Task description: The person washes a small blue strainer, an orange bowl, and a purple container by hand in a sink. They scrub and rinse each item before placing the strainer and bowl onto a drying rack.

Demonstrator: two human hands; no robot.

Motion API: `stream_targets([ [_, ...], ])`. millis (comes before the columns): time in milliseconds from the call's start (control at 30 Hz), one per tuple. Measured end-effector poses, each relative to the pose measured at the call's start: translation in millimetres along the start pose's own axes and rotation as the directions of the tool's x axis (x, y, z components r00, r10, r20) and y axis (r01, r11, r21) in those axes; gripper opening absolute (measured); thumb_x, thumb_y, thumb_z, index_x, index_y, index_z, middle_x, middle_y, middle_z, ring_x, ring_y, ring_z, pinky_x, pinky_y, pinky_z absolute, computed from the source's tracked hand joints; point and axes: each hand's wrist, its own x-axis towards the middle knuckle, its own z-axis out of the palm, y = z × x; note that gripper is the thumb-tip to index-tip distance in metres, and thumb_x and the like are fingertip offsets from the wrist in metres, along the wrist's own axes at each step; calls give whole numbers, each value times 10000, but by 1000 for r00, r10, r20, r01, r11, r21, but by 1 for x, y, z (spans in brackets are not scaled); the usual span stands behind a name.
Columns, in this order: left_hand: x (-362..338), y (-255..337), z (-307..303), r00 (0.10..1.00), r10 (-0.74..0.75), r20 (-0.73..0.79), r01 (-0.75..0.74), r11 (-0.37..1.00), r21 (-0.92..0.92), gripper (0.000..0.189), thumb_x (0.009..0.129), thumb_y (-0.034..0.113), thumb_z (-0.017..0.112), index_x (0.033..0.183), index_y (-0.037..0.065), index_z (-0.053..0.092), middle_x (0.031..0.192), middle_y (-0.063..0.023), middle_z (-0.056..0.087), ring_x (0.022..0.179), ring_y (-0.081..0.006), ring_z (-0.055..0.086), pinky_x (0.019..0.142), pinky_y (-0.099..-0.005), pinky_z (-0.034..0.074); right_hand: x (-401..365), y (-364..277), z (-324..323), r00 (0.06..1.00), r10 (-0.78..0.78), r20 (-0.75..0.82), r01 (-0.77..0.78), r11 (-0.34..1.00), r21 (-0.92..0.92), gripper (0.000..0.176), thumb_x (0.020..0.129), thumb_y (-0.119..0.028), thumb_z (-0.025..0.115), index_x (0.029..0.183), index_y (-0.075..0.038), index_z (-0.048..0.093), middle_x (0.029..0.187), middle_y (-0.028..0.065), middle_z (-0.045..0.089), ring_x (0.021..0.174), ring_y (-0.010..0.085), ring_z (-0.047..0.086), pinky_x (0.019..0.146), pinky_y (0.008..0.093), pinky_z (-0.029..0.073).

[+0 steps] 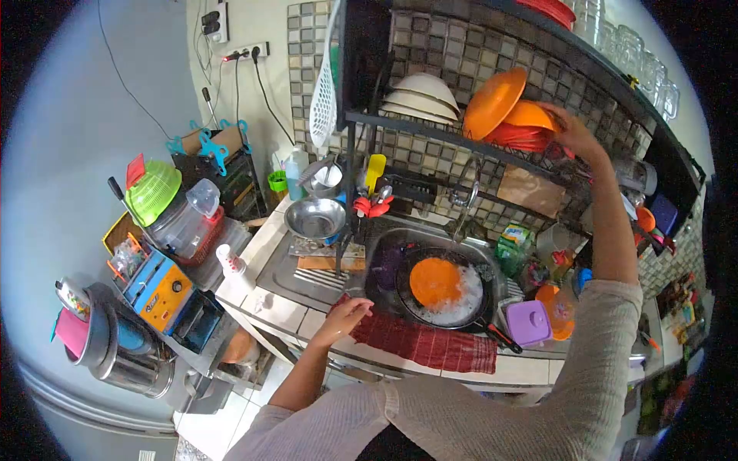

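Note:
My right hand (573,132) is raised to the upper rack, its fingers closed on the right edge of an orange bowl (532,114). Beneath that bowl are stacked red plates (520,138), and a larger orange bowl (494,101) leans to its left. Low at the sink's front left, my left hand (342,321) is held out with nothing in it, its fingers loosely extended near a dark red cloth (423,344). In the sink (374,240) sits a black pan (411,307) with suds and a round orange dish (435,282).
White bowls (419,98) stand on the rack (430,124). The faucet (463,201) rises behind the sink. A metal bowl (315,218) is left of it; a purple container (528,323) sits right. Glass jars (626,46) line the top shelf.

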Motion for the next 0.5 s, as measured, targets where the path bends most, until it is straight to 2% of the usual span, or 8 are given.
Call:
stream_targets([
  [100,5,18,13,995,-73,74,70,996,49,336,959,318,468,1152,56,550,935,-29,635,768,-78,552,660,-222,450,-16,-7,-14,985,93,148,-122,972,201,575,795,-9,624,1329,-77,420,1298,62,491,1203,185,459,955,287,413],
  [167,14,12,24,995,-31,98,29,999,26,332,962,312,460,1152,56,551,929,-42,638,778,-86,557,670,-227,452,-24,-6,-14,991,123,49,-132,910,393,469,891,-132,558,1332,-71,410,1292,61,490,1151,147,493,939,274,419],
  [233,23,0,41,991,-61,123,55,997,50,309,968,284,453,1151,54,549,935,-45,631,791,-91,558,690,-231,452,-26,0,-6,991,134,6,-126,918,375,371,958,-218,457,1289,-50,460,1222,50,539,1086,129,531,918,259,428],
  [300,31,-9,61,991,-45,128,48,999,-20,277,972,247,448,1148,58,548,942,-41,622,813,-87,556,709,-232,446,-14,30,-5,974,102,-201,-76,988,132,310,966,-206,437,1206,-39,538,1130,43,592,1034,155,566,902,259,435],
  [333,36,-12,72,990,-44,134,53,997,-64,301,955,294,479,1124,56,554,968,-56,622,816,-107,578,679,-250,458,-9,47,-3,977,8,-214,44,970,239,277,965,-189,419,1130,-50,591,1061,49,621,1001,175,576,881,267,439],
  [367,39,-15,82,989,-47,143,57,997,-61,301,955,294,479,1124,56,554,968,-56,622,816,-107,578,679,-250,458,-11,63,-7,976,17,-218,36,970,240,277,965,-189,419,1130,-50,591,1061,49,621,1001,175,576,881,267,439],
  [433,45,-6,101,988,-42,149,51,997,-59,300,955,296,481,1119,57,558,954,-56,627,817,-104,576,678,-248,456,-9,63,-2,878,-230,-419,154,966,-209,272,958,-155,397,1126,-61,588,1056,75,623,961,179,583,862,280,441],
  [500,53,-1,114,985,-68,157,71,997,-10,294,958,289,475,1117,58,561,933,-52,633,806,-99,571,672,-247,456,-11,60,-3,875,-186,-447,116,977,-180,278,953,-140,384,1129,-63,585,1027,75,630,946,168,582,845,270,437],
])
